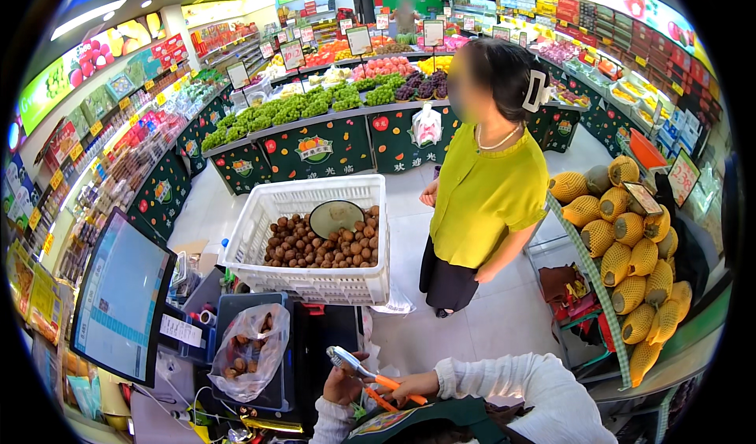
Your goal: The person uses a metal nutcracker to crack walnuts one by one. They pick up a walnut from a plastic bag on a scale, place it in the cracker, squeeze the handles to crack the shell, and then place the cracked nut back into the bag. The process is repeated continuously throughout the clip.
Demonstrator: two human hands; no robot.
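My right hand (409, 386) grips the orange handles of a plier-type nutcracker (387, 381), which stand spread apart. Around the tool's metal head curl the fingers of my left hand (344, 384); whether a nut sits within them is hidden. Left of my hands, a clear plastic bag (269, 370) with several walnuts (241, 349) lies on the dark platform of a weighing scale (227, 311). Beyond it stands a white plastic crate (313, 281) part-filled with walnuts (289, 246). A dark-rimmed bowl (336, 219) rests tilted on those nuts.
A screen (121, 299) rises at my left, with a paper slip (181, 329) beside it. A person in a yellow-green top (487, 190) stands right of the crate. Net-wrapped fruit (644, 258) is piled at the right. Grapes (289, 110) fill the display behind.
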